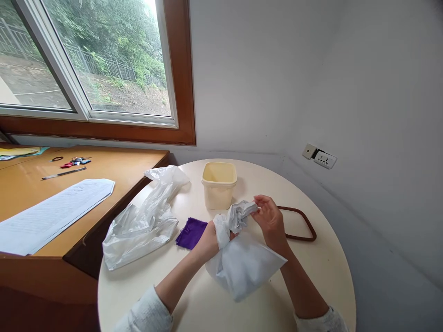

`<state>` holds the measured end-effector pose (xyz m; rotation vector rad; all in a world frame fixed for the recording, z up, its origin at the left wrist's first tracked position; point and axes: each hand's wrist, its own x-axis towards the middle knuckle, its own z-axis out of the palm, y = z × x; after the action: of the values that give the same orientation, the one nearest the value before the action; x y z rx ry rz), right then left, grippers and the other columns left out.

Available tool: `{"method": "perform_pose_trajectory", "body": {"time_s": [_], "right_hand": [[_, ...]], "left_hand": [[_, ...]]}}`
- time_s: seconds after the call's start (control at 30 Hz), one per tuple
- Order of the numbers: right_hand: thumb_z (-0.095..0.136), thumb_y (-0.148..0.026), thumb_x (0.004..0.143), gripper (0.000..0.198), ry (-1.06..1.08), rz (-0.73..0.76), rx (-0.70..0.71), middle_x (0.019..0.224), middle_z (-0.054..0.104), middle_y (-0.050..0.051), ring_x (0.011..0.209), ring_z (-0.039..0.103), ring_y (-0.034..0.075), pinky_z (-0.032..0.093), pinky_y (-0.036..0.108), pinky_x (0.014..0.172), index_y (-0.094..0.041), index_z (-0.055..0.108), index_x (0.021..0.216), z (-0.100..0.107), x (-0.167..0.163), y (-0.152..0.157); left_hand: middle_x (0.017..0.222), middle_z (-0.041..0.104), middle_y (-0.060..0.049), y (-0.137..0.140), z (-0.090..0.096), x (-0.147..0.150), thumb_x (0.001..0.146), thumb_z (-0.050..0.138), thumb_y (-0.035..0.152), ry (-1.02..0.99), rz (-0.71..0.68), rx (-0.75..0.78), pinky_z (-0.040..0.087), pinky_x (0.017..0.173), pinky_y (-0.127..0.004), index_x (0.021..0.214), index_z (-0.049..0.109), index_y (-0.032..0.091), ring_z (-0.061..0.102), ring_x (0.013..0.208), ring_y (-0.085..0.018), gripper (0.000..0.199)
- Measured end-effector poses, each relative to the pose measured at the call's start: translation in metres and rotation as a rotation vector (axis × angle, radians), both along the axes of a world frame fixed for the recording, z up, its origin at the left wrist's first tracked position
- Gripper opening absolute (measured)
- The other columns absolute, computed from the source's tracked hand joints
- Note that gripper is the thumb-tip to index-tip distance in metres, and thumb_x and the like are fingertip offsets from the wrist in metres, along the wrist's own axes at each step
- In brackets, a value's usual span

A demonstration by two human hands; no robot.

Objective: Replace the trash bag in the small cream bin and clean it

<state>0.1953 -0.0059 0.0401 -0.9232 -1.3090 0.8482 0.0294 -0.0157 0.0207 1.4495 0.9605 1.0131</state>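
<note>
No text, label, brand, number or sign can be read anywhere. The paper sheets (51, 214) on the wooden desk (114, 168) at the left carry rows of fine printed lines, but these are too small and blurred to make out. The wall socket (324, 159) at the far right shows only its slots, no legible marking.

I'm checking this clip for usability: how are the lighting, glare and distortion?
Head view: soft daylight from the window, faint shadows on the round table; no harsh glare, though the window top is washed out; wide-angle bending at the wall edges; both hands and the white bag are sharp.
</note>
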Motion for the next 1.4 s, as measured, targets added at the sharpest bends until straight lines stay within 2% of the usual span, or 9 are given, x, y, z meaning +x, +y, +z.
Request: {"method": "perform_pose_trajectory", "body": {"time_s": [0.13, 0.23, 0.33, 0.47, 0.63, 0.9, 1.1, 1.27, 1.4], "right_hand": [[0.057, -0.026, 0.077, 0.02, 0.001, -0.147, 0.099, 0.086, 0.054, 0.004, 0.083, 0.054, 0.016, 0.046, 0.032, 0.077, -0.021, 0.052, 0.096, 0.016, 0.012, -0.008], [0.054, -0.022, 0.079, 0.009, -0.136, -0.25, 0.223, 0.082, 0.056, 0.003, 0.079, 0.055, 0.016, 0.046, 0.032, 0.073, -0.02, 0.055, 0.088, 0.028, 0.016, -0.02], [0.051, -0.015, 0.08, 0.008, -0.337, -0.239, 0.348, 0.079, 0.057, 0.002, 0.076, 0.054, 0.016, 0.045, 0.031, 0.07, -0.021, 0.055, 0.083, 0.034, 0.012, -0.03], [0.047, -0.007, 0.079, 0.016, -0.66, -0.16, 0.437, 0.08, 0.06, 0.002, 0.077, 0.055, 0.016, 0.043, 0.032, 0.071, -0.021, 0.055, 0.084, 0.028, -0.005, -0.034], [0.044, -0.006, 0.079, 0.02, -0.873, -0.107, 0.365, 0.088, 0.064, 0.003, 0.083, 0.057, 0.017, 0.041, 0.033, 0.077, -0.019, 0.057, 0.087, 0.013, -0.021, -0.029], [0.045, -0.008, 0.081, 0.019, -0.935, -0.07, 0.323, 0.085, 0.064, 0.003, 0.08, 0.056, 0.017, 0.038, 0.035, 0.08, -0.019, 0.06, 0.086, 0.008, -0.023, -0.025], [0.052, -0.023, 0.083, 0.009, -0.907, -0.064, 0.323, 0.085, 0.062, 0.003, 0.082, 0.054, 0.018, 0.036, 0.035, 0.081, -0.02, 0.061, 0.084, 0.005, -0.034, -0.031], [0.059, -0.034, 0.079, 0.014, -0.882, -0.107, 0.276, 0.084, 0.059, 0.003, 0.082, 0.052, 0.019, 0.036, 0.036, 0.08, -0.021, 0.061, 0.087, 0.001, -0.041, -0.032], [0.061, -0.031, 0.076, 0.012, -0.885, -0.139, 0.214, 0.083, 0.057, 0.003, 0.081, 0.05, 0.019, 0.036, 0.035, 0.078, -0.021, 0.06, 0.082, -0.005, -0.048, -0.032]], "left_hand": [[0.075, 0.057, -0.002, 0.0, -0.001, 0.001, 0.068, 0.065, 0.027, -0.026, 0.063, -0.009, 0.042, 0.062, -0.025, 0.072, 0.057, 0.015, 0.051, 0.069, -0.015, 0.016], [0.077, 0.059, -0.003, 0.002, -0.008, 0.001, 0.069, 0.064, 0.027, -0.074, 0.131, 0.002, 0.043, 0.062, -0.025, 0.076, 0.058, 0.015, 0.052, 0.07, -0.015, 0.016], [0.08, 0.061, -0.004, 0.006, -0.015, 0.001, 0.069, 0.066, 0.026, -0.112, 0.217, 0.041, 0.045, 0.063, -0.025, 0.079, 0.06, 0.014, 0.055, 0.073, -0.016, 0.017], [0.074, 0.06, -0.003, 0.008, -0.018, 0.001, 0.068, 0.068, 0.03, -0.167, 0.269, 0.049, 0.046, 0.063, -0.025, 0.075, 0.059, 0.014, 0.055, 0.072, -0.016, 0.019], [0.074, 0.062, -0.003, 0.008, -0.016, 0.002, 0.067, 0.069, 0.028, -0.24, 0.25, 0.016, 0.046, 0.063, -0.024, 0.08, 0.061, 0.013, 0.056, 0.072, -0.016, 0.021], [0.072, 0.064, -0.002, 0.004, -0.014, 0.002, 0.066, 0.068, 0.025, -0.287, 0.251, -0.043, 0.045, 0.06, -0.024, 0.083, 0.062, 0.012, 0.058, 0.069, -0.016, 0.022], [0.075, 0.066, -0.002, 0.006, -0.018, -0.001, 0.061, 0.065, 0.016, -0.261, 0.208, 0.013, 0.048, 0.066, -0.027, 0.084, 0.062, 0.013, 0.06, 0.075, -0.018, 0.023], [0.084, 0.067, -0.004, 0.003, -0.016, -0.001, 0.064, 0.053, 0.009, -0.193, 0.13, 0.081, 0.048, 0.074, -0.029, 0.084, 0.064, 0.015, 0.06, 0.088, -0.02, 0.023], [0.084, 0.067, -0.005, 0.002, -0.014, 0.002, 0.067, 0.049, 0.006, -0.16, 0.086, 0.177, 0.045, 0.085, -0.032, 0.085, 0.064, 0.016, 0.058, 0.096, -0.021, 0.026]]}}
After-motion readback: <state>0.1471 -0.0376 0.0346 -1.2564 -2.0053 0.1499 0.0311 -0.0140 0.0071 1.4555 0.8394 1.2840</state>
